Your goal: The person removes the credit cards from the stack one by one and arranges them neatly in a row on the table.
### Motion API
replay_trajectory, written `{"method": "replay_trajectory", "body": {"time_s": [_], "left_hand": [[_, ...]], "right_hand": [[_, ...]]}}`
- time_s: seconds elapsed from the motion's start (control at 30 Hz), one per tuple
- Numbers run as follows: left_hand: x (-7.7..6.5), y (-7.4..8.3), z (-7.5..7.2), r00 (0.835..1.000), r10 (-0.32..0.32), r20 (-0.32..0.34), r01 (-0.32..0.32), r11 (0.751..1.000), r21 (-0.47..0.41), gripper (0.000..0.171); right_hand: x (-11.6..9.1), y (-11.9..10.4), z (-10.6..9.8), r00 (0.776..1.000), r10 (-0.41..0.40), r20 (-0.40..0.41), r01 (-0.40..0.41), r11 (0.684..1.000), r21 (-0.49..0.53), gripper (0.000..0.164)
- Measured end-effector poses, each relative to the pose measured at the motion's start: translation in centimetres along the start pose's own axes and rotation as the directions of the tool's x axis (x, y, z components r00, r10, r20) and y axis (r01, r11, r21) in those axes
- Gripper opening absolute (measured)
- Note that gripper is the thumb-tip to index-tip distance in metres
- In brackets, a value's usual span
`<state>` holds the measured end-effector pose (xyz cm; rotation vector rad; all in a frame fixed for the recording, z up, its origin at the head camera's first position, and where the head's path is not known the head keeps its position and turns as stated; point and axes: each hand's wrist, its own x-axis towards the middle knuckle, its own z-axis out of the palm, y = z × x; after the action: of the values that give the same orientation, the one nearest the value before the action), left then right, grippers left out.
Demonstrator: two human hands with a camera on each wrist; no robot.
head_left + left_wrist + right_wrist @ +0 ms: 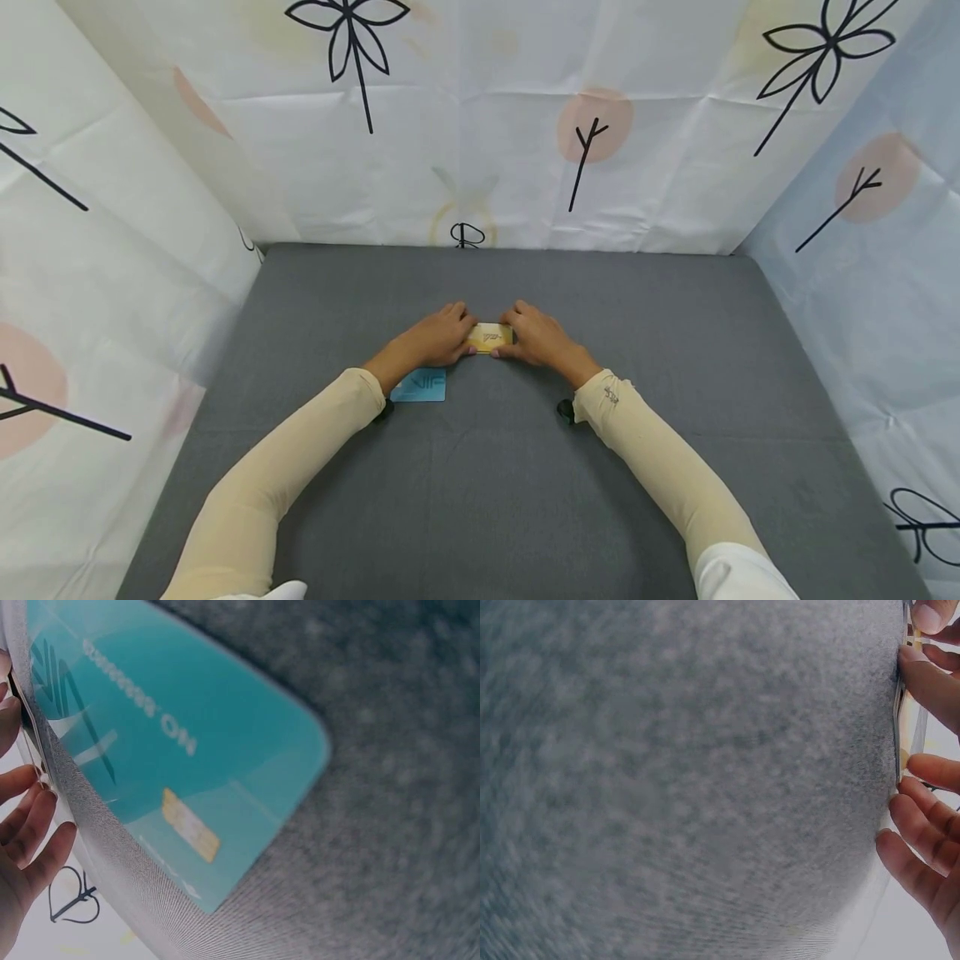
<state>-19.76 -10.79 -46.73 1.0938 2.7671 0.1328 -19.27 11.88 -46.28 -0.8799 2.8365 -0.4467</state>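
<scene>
A yellow card (491, 337) with small dark print lies flat between the two hands at the middle of the grey table. At its left end, my left hand (441, 337) pinches it between thumb and fingers. My right hand (542, 338) pinches the opposite end in the same way. Just below the left wrist, a blue card (420, 386) marked VIP rests on the cloth. The left wrist view shows this blue card (180, 750) up close, with its gold chip patch. Whether the yellow card is single or stacked, I cannot tell.
Grey cloth (480, 500) covers the table. White curtains (480, 125) printed with leaves and pink circles stand along the back and both sides. A small black object (566, 410) shows at the right cuff, and another (385, 410) at the left cuff.
</scene>
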Motion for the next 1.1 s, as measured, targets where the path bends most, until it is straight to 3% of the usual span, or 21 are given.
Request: {"method": "replay_trajectory", "body": {"time_s": [1.1], "left_hand": [[-0.11, 0.13, -0.01, 1.0, 0.003, 0.004, -0.003, 1.0, 0.004, 0.051]], "right_hand": [[-0.26, 0.43, 0.34, 0.999, -0.01, -0.031, 0.01, 1.0, -0.006, 0.055]]}}
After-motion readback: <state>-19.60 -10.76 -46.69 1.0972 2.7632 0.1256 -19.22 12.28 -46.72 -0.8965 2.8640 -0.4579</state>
